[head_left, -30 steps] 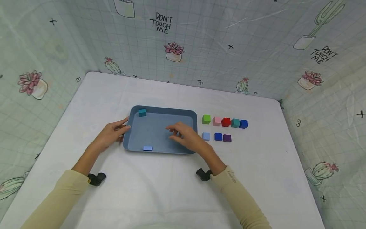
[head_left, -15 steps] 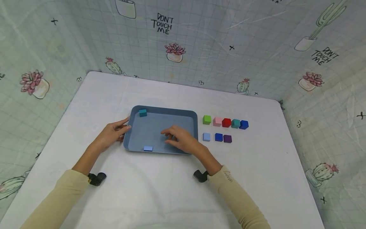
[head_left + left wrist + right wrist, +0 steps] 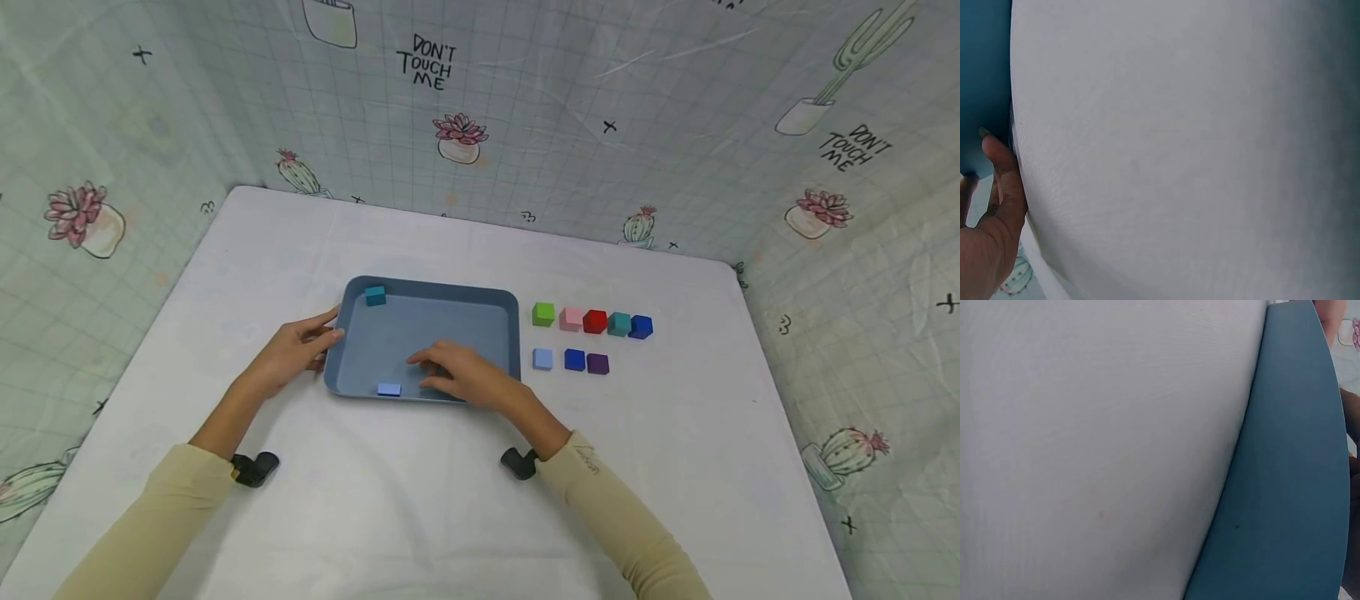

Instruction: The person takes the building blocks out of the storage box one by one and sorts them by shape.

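A blue-grey tray [image 3: 480, 329] lies on the table in the head view. My left hand [image 3: 285, 358] holds it at the left rim, the thumb over the edge and the fingers against the outer side. Part of this hand [image 3: 994, 231] shows in the left wrist view beside the tray wall [image 3: 982, 69]. Over the tray floor hovers my right hand [image 3: 468, 375], thumb and index finger apart, nothing visible between them. Just left of its fingertips lies a light blue block [image 3: 389, 389] by the front wall. A teal block [image 3: 375, 296] sits in the far left corner.
Right of the tray stand two rows of cubes: green [image 3: 543, 314], pink [image 3: 571, 318], red [image 3: 595, 322], teal [image 3: 618, 324] and blue [image 3: 641, 327] behind; light blue [image 3: 542, 359], dark blue [image 3: 574, 359] and purple [image 3: 597, 363] in front. A patterned cloth [image 3: 525, 100] surrounds the table.
My right hand has moved left and toward the front wall across the tray, nearing the light blue block. The left hand stays on the rim, and the blocks keep their places.
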### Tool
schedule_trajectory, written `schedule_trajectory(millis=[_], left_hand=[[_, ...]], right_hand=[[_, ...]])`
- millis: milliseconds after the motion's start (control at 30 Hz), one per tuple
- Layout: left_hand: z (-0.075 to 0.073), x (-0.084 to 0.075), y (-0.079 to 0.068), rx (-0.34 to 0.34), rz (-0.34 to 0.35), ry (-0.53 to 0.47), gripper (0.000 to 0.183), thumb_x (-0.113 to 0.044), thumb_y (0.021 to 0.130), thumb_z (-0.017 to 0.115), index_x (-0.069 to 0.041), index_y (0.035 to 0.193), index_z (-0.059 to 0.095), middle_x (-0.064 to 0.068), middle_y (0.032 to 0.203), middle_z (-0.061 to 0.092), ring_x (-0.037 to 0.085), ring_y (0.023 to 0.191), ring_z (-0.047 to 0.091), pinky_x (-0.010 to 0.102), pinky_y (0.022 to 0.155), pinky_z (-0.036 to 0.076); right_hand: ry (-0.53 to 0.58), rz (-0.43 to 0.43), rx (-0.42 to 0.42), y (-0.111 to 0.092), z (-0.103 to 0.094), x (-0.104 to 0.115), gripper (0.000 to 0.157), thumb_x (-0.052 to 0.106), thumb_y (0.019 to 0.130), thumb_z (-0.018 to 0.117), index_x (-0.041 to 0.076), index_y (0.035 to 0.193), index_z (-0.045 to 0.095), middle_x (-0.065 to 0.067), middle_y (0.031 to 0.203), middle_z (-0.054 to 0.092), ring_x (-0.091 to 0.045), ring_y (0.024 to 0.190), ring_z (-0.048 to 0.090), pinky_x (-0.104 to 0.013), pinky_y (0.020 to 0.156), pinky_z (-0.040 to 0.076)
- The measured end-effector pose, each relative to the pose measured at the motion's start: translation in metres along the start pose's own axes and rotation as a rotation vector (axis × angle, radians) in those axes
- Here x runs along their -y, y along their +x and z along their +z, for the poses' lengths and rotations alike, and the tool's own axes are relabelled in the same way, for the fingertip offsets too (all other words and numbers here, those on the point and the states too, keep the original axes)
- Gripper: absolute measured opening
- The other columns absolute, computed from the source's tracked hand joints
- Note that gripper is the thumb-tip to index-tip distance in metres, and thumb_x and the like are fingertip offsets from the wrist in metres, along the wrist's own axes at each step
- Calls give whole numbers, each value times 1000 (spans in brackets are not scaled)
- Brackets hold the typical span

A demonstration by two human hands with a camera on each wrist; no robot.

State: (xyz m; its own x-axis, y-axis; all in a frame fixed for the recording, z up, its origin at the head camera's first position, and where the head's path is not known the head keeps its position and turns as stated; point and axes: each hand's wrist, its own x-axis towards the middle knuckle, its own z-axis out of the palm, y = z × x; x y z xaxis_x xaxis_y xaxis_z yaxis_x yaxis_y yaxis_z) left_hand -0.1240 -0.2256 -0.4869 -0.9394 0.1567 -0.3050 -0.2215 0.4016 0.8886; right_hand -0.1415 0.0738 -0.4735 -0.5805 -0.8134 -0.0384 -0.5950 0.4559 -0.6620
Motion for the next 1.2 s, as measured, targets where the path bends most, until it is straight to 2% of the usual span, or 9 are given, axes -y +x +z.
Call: schedule_trajectory(millis=[333,800,1200], left_hand=[[2,3,1,1,5,-6,62,-36,97,53,-18,150,26,27,134,44,38,109,54,29,72,53],[-1,0,2,-11,11,-1,62,-35,96,54,-18,149,27,27,135,43,39,108,55,29,72,53],[0,2,0,-3,16,2,62,-35,97,53,-18,150,26,27,134,43,38,109,54,30,72,53]], right_hand=[[-36,-31,32,6,12,3,38,20,91,64,9,127,57,1,104,56,-7,93,53,-15,78,43],[-88,-72,-1,14,15,3,39,24,90,66,13,126,59,-1,111,54,-7,96,53,-13,78,43],[-24,-79,23,16,18,6,37,28,93,61,13,127,59,1,112,55,-4,92,52,-15,77,43]])
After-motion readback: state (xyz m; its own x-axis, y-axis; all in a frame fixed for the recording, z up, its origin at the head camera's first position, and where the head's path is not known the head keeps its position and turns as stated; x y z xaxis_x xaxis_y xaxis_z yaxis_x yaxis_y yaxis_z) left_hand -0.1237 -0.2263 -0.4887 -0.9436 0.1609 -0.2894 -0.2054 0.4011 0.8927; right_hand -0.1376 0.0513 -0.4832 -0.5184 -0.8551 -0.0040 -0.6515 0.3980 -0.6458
